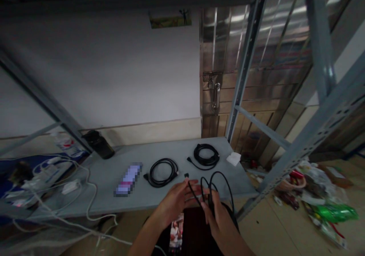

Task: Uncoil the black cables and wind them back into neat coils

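My left hand [177,196] is closed on the end of a black cable [194,192] near its plug [186,175]. Loops of the same cable rise from my right hand [214,209], which is wrapped round a gathered bundle of it. Both hands are just in front of the grey shelf's front edge. On the shelf beyond them lie two more coiled black cables, the middle coil [163,172] and the right coil [206,155]. Below my hands, a phone with a lit screen [176,233] rests near my lap.
On the grey shelf [131,155] are a blurred-screen phone [128,180], a black bottle [98,144] and a crumpled white tissue [234,158]. White cords and a power strip [42,182] are at left. Metal posts [245,66] frame the shelf. Rubbish with a green bottle [335,212] lies on the right floor.
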The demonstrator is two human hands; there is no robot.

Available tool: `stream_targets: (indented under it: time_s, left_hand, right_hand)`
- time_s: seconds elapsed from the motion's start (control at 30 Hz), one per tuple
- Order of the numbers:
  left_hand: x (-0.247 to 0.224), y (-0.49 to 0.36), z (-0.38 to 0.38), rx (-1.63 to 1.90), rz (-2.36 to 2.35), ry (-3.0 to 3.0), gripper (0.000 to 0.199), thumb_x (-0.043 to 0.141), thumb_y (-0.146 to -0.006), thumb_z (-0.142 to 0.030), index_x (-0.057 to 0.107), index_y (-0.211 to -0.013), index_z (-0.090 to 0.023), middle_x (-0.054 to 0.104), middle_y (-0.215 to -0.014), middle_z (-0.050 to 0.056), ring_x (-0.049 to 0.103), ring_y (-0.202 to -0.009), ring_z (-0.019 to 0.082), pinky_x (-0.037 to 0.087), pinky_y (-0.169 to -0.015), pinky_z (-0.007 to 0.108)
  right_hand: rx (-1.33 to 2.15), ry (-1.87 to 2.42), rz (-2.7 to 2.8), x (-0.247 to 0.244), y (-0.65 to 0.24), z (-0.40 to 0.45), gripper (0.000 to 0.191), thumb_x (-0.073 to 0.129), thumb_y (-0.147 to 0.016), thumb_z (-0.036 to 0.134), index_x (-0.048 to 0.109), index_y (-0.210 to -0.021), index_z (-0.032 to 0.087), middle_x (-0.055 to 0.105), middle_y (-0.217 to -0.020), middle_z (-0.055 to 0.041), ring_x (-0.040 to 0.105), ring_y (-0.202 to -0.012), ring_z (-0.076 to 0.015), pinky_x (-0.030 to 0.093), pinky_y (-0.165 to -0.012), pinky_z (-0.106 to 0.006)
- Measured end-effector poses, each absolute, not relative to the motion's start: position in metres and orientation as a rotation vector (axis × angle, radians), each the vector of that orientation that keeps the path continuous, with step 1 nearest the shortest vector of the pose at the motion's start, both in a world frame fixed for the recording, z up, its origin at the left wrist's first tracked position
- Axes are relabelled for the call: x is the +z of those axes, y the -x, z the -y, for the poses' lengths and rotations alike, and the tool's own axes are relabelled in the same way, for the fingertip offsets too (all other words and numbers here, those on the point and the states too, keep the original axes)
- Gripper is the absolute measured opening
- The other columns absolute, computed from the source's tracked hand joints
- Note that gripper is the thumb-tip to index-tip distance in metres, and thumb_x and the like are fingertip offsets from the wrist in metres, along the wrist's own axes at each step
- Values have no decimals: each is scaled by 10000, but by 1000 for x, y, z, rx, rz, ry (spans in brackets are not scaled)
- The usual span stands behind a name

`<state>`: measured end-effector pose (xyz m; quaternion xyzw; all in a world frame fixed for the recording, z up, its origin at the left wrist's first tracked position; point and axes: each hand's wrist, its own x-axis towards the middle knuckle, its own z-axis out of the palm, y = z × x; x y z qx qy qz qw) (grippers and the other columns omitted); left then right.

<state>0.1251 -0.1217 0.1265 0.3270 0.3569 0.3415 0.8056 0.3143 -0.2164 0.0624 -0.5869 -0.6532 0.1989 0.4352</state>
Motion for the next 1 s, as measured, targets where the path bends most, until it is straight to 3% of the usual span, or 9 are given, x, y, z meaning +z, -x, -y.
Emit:
stream_targets:
  time_s: [0.13,0.3,0.4,0.53,0.67,0.73,0.8,0.9,1.0]
  left_hand:
    - [104,-127,118,758,-802,-600,439,871,-918,-447,806,-1210,-125,821,-1216,212,815,-1033,346,620,-851,410]
    - [79,-121,113,765,-829,-453,255,860,-917,-333,804,-1061,-129,831,-1004,124,802,-855,251,598,-863,369]
    - [69,-122,113,772,-859,-346,319,820,-967,-450,791,-1023,-137,809,-909,86,766,-787,214,583,-818,337]
    - [57,-131,117,820,-871,-277,464,784,-987,-582,804,-1062,-125,785,-867,67,721,-760,194,570,-773,320]
    - [47,-139,120,953,-894,-327,383,1012,-779,-398,812,-959,-126,805,-921,77,757,-874,214,568,-797,306]
    - [42,-141,119,1012,-877,-360,400,1067,-671,-291,797,-910,-119,783,-866,58,733,-808,186,552,-757,286]
    - [38,-140,118,1036,-875,-347,397,1066,-648,-239,766,-880,-121,729,-782,20,653,-675,131,511,-670,259]
    - [35,-134,117,1050,-851,-264,319,990,-760,-218,699,-856,-129,654,-737,-17,502,-548,70,432,-568,232]
    - [36,-128,121,1112,-796,-146,185,813,-921,-129,642,-851,-139,567,-710,-48,397,-503,42,367,-524,207]
  right_hand:
    - [466,1416,1862,58,-309,210,573,316,-1202,322,336,-1742,133,796,-1229,-164,814,-887,-254,681,-866,-346]
    - [201,1294,2152,51,-319,208,810,424,-1067,54,124,-1812,161,788,-1284,-147,800,-1068,-286,663,-918,-364]
    - [55,1278,2288,42,-326,206,884,475,-961,-52,209,-1786,126,778,-1315,-152,778,-1112,-290,615,-1024,-404]
    - [-33,1226,2352,25,-332,200,766,547,-910,-74,505,-1642,150,798,-1184,-90,753,-1071,-258,547,-1106,-417]
    - [-114,1211,2368,10,-334,193,599,665,-935,1,665,-1492,223,783,-1122,-46,720,-1073,-250,507,-1173,-455]
    - [-138,1242,2353,6,-336,191,591,706,-947,34,678,-1485,278,767,-1146,-39,701,-1151,-261,488,-1215,-501]
    - [-145,1286,2317,3,-339,190,595,729,-955,52,696,-1466,357,743,-1245,-43,663,-1275,-281,492,-1222,-539]
    - [-122,1419,2160,-3,-345,195,569,695,-978,57,736,-1425,406,620,-1524,-93,586,-1431,-332,535,-1182,-559]
    - [29,1574,1892,-14,-344,209,580,573,-1098,182,561,-1650,358,447,-1704,-171,543,-1511,-376,579,-1149,-568]
